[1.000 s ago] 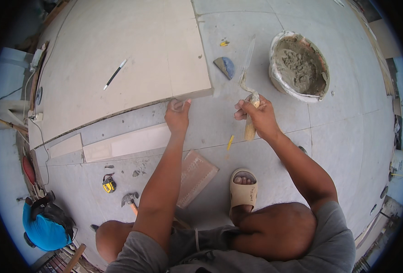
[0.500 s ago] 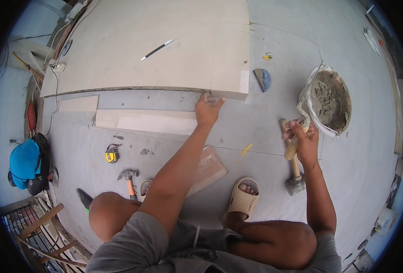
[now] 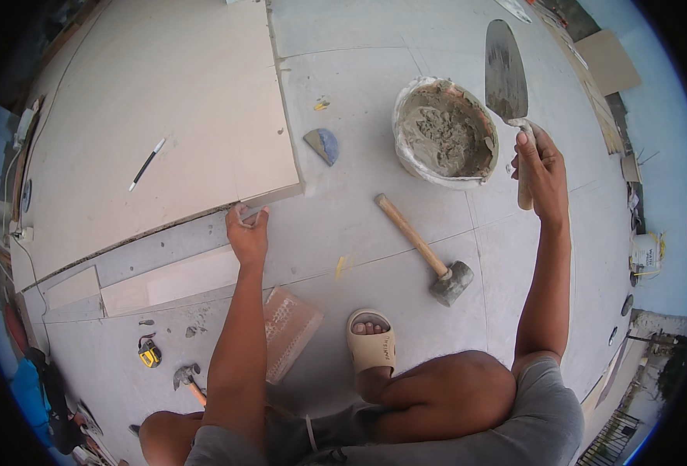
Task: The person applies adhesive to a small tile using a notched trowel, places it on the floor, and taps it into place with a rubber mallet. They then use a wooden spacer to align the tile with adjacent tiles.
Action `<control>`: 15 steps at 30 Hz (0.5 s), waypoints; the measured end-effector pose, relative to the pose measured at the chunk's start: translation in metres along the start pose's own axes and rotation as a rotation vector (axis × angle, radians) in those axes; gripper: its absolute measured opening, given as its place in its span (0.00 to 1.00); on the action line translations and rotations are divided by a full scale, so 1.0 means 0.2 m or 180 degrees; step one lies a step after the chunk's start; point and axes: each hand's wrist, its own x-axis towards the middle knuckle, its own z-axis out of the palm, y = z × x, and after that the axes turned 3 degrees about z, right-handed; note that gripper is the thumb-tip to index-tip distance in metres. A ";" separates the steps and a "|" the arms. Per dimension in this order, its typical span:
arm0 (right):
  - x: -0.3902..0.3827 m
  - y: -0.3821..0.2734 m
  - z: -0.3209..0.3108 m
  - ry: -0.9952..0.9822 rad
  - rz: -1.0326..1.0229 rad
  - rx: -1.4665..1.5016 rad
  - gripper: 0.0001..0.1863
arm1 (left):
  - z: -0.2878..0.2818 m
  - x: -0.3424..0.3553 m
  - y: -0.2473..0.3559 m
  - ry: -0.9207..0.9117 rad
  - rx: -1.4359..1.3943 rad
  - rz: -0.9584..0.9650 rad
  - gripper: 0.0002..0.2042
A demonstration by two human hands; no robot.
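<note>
Gripping a trowel by its handle, right hand is closed, upper right. Left hand fingers curl on the large tile's corner, centre-left. White bucket beside the trowel holds grey mortar. Mallet lies centre.

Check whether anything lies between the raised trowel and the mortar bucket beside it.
Nothing visible does. The right hand holds the trowel just right of the mortar bucket, with no object between. The mallet lies lower, clear of that gap.
</note>
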 end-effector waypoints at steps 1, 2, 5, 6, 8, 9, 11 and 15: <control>0.00 0.00 -0.04 -0.0117 0.0241 -0.0359 0.18 | 0.00 0.00 -0.01 -0.0043 -0.0039 -0.0164 0.26; 0.00 0.00 -0.08 -0.0240 0.0477 -0.0731 0.18 | 0.00 -0.02 -0.01 -0.0008 0.0081 -0.0018 0.25; 0.00 0.03 -0.12 -0.0486 0.0880 -0.1092 0.18 | -0.02 -0.04 -0.02 -0.0074 0.0151 -0.0175 0.25; 0.00 0.03 -0.12 -0.0536 0.0908 -0.1032 0.16 | -0.02 -0.05 -0.02 -0.0159 0.0053 -0.0303 0.24; 0.03 0.04 -0.12 -0.0708 0.0854 -0.1426 0.14 | -0.02 -0.06 -0.01 -0.0315 -0.0229 -0.0570 0.24; 0.05 0.04 -0.12 -0.0823 0.0765 -0.1881 0.14 | -0.02 -0.07 -0.01 -0.0387 -0.0416 -0.0704 0.24; 0.07 0.04 -0.12 -0.1123 0.0768 -0.2303 0.14 | -0.01 -0.07 0.00 -0.0502 -0.0873 -0.0966 0.23; 0.13 0.08 -0.06 -0.1249 0.0273 -0.3208 0.14 | -0.02 -0.10 0.01 -0.0868 -0.1283 -0.1153 0.25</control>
